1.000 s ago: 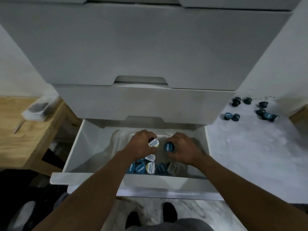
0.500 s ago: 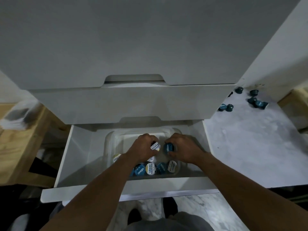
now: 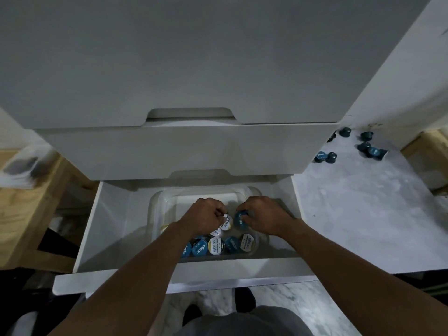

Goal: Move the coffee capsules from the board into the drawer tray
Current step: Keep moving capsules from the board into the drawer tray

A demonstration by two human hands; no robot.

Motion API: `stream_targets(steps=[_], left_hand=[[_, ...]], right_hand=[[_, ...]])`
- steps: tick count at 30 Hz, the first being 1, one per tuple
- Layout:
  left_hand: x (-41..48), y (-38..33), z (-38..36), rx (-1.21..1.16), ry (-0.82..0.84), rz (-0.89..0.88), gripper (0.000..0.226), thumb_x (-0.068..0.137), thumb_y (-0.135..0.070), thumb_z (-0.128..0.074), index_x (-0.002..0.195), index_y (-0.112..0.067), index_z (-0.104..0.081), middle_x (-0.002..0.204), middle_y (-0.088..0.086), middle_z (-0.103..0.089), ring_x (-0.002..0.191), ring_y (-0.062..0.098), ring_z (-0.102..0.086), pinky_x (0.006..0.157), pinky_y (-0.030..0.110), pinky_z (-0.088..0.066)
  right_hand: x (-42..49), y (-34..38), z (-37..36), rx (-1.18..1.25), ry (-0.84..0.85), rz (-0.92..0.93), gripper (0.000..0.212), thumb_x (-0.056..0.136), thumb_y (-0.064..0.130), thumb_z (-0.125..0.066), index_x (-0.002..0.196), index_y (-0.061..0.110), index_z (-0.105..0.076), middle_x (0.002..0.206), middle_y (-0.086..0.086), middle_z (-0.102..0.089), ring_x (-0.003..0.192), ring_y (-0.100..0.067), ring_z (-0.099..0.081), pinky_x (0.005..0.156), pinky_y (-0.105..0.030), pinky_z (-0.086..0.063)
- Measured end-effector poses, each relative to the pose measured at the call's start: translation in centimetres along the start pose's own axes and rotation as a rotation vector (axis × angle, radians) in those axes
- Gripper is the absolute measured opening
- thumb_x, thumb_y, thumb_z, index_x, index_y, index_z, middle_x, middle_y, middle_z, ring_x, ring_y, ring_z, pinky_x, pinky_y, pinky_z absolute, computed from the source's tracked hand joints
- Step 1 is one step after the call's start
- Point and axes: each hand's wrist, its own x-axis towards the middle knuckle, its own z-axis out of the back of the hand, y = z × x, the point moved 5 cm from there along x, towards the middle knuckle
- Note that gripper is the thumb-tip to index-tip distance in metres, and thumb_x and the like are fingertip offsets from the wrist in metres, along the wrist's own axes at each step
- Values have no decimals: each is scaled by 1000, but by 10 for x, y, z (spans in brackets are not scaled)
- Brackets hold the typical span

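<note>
left grip, in the head view, is curled over the clear tray in the open drawer, pinching a white-lidded capsule at the fingertips. a second white lid shows just under it; whether that one is held cannot be told. right grip is curled just beside it, pinching a blue capsule. both capsules hang near the middle of the tray, apart from its floor as far as can be seen.

a row of capsules lies packed along the near wall of the tray, lids up or tilted. the far part of the tray looks bare.

likely trouble: if either grip lets go from where it is, the capsule may land on the crowded near row, roll off a tilted lid and tip on its side, or hop the low rim into the drawer to the left of the tray. the two grips are almost touching, so one opening could knock the other's capsule.

more capsules on the board sit far right on the pale board, well apart from the drawer. one lies partly behind the cabinet corner and could be missed.
</note>
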Motion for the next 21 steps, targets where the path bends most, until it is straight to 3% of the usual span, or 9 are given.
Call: stream_targets(steps=[14,21], left_hand=[[-9,-2,-6,67,59,57,19,80,-12,-65,96,-18,-72,94,2,-71,84,12,-65,79,24,-54],[-14,-9,11,31,-114,122,29,84,-14,-59,111,-17,-67,111,1,-68,94,9,-61,80,16,-45]], right_hand=[[-4,-2,-7,-23,59,-17,26,85,31,-59,108,25,-69,108,3,-71,94,-16,-63,83,-32,-53],[-2,4,3,-49,-61,14,22,88,30,-52,102,24,-69,107,-3,-69,92,-23,-63,79,-37,-55]])
